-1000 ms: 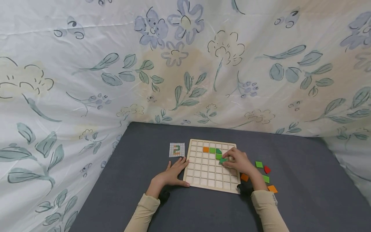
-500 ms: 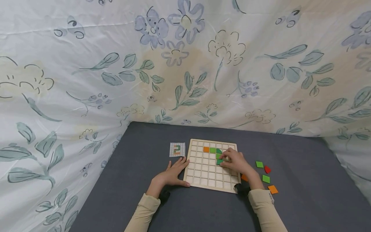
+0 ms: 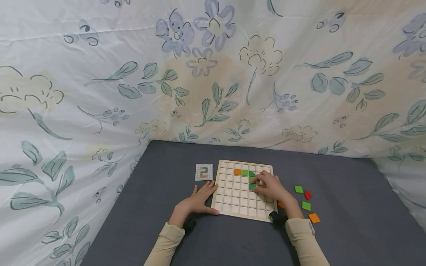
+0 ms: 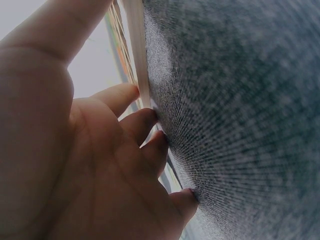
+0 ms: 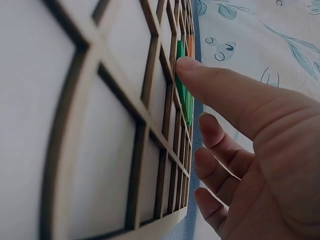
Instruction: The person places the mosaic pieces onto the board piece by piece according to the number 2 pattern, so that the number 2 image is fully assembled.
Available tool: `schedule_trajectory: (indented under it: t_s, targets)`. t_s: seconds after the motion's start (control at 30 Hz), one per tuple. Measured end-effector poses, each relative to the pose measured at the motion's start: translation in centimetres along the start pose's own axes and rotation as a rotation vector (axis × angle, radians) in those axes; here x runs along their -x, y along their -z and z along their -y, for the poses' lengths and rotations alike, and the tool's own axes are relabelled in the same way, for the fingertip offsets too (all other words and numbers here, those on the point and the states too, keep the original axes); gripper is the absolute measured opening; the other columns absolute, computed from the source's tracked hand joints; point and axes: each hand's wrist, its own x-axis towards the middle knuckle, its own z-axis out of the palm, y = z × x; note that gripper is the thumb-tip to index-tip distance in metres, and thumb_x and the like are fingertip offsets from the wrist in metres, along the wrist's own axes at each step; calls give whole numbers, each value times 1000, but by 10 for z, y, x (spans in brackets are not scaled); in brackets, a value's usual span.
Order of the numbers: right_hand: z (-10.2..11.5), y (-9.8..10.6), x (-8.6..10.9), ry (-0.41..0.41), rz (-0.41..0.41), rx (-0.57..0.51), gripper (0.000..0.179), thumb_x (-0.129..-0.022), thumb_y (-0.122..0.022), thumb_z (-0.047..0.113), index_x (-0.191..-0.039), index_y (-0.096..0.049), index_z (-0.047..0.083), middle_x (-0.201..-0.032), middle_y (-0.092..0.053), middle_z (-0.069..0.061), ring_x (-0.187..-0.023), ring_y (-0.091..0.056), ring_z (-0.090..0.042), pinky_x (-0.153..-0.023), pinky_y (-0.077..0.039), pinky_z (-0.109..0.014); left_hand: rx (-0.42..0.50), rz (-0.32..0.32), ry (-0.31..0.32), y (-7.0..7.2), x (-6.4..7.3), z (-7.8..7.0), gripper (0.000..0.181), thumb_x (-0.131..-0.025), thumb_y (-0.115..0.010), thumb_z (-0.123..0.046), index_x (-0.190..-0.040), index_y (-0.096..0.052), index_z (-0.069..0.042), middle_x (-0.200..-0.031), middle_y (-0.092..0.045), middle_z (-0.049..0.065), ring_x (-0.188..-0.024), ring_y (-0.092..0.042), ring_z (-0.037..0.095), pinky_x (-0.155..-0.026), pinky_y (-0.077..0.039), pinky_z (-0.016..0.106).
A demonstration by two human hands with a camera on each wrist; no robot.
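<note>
A wooden grid board (image 3: 233, 201) lies on the dark table. My left hand (image 3: 197, 201) lies along its left edge, fingers spread and fairly straight; in the left wrist view, fingertips touch the board's side. Over the board's right half, my right hand (image 3: 271, 184) pinches a dark green tile (image 3: 251, 187) with thumb and index finger at a grid cell. In the right wrist view the thumb (image 5: 192, 65) touches that tile, its other fingers loosely bent. Above it sit a light green tile (image 3: 251, 180), a dark green rounded tile (image 3: 252, 173), another light green tile (image 3: 244, 173) and an orange tile (image 3: 237, 171).
A small pattern card (image 3: 204, 172) lies left of the board. To the right lie loose tiles: two light green tiles (image 3: 298, 189), a red piece (image 3: 308, 195) and an orange tile (image 3: 314, 218). Another orange tile (image 3: 280, 204) is partly hidden by the right wrist. Floral cloth (image 3: 213, 74) hangs behind.
My right hand has moved slightly left, bringing the dark green tile to the cell below the light green one. The left hand stays in place.
</note>
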Motion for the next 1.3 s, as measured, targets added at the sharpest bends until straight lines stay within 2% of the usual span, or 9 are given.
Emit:
schedule_trajectory:
  t_s: [0.4,0.7,1.1,1.3]
  targets:
    - [1,0,3,6,-3,-22,19,-81,-72,22,-99,-68,21,-93,-54,-1,-80,-46,-17,-73,-23,-37,-8,-1,2,-2,-1,1,99,-77,-70,-48,-151,-14,-14,-156,-7,10,-144,-2,28,-109,2,62]
    - [-2,4,10,13,-52,-12,20,-81,-72,23,-100,-69,20,-96,-56,-2,-85,-52,-19,-75,-27,-39,-2,-8,-2,-3,-1,2,99,-77,-71,-49,-151,-14,-14,-156,-7,11,-144,-2,29,-109,3,62]
    - [-7,15,28,-16,-93,18,23,-81,-72,19,-103,-69,16,-91,-54,-3,-75,-47,-16,-69,-21,-36,2,-4,4,-3,0,1,99,-77,-71,-48,-150,-15,-14,-156,-8,10,-144,-2,28,-109,3,62]
    - [-16,20,37,-24,-105,28,24,-81,-72,18,-104,-68,16,-89,-52,-3,-69,-41,-15,-68,-16,-37,-4,-11,4,-2,0,1,98,-77,-71,-48,-150,-15,-13,-156,-8,11,-144,-3,28,-109,2,62]
